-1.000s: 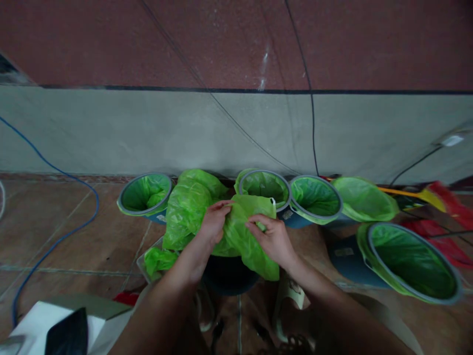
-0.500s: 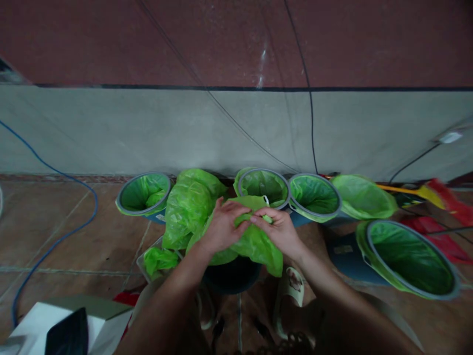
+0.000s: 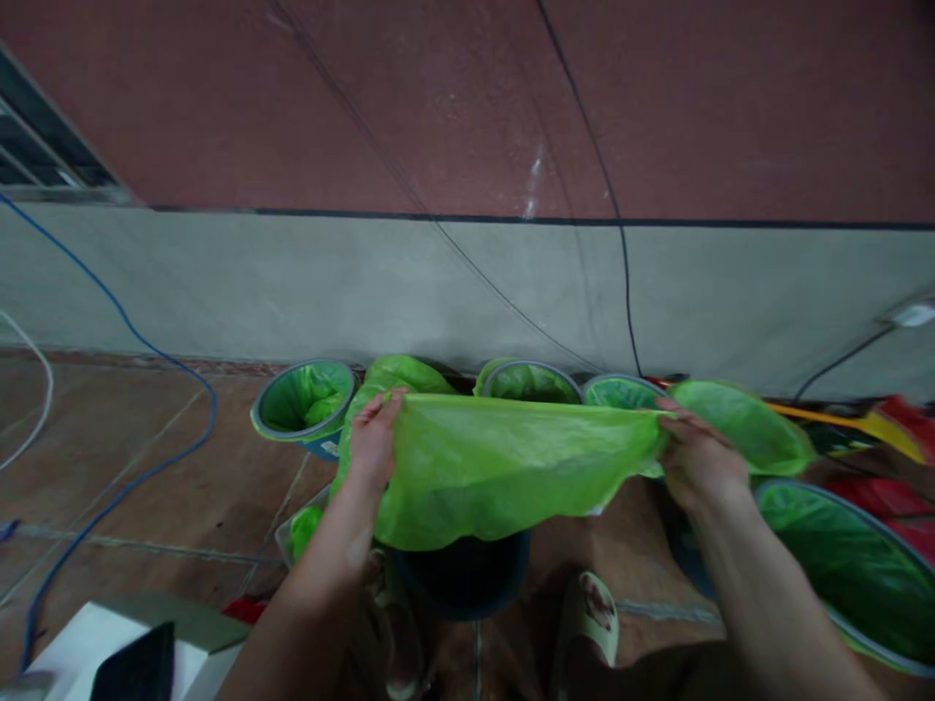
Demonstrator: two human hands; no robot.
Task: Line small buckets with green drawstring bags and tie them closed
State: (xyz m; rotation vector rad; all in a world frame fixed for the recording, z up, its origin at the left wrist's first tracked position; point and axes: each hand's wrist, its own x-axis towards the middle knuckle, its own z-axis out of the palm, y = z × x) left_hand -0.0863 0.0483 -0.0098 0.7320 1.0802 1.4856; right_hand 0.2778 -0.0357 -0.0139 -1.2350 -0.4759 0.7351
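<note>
A green plastic bag (image 3: 511, 462) is stretched wide between my hands, its top edge pulled nearly straight. My left hand (image 3: 374, 438) pinches the bag's left upper corner. My right hand (image 3: 701, 453) grips the right upper corner, its fingers partly hidden by the back of the hand. Below the bag, between my feet, stands a dark bin (image 3: 467, 579) with no liner showing at its rim; the bag hides its far side. Behind my left hand is a heap of green plastic (image 3: 405, 373), partly covered.
Along the wall stand lined bins, including one at left (image 3: 303, 401) and one at centre (image 3: 533, 382). A larger lined bin (image 3: 847, 555) sits at right. A blue cable (image 3: 197, 375) crosses the floor. A white box (image 3: 65, 643) with a dark phone-like object (image 3: 135, 667) lies lower left.
My hands have moved far apart, pulling the bunched green bag into a wide, taut sheet. The view has tilted up slightly.
</note>
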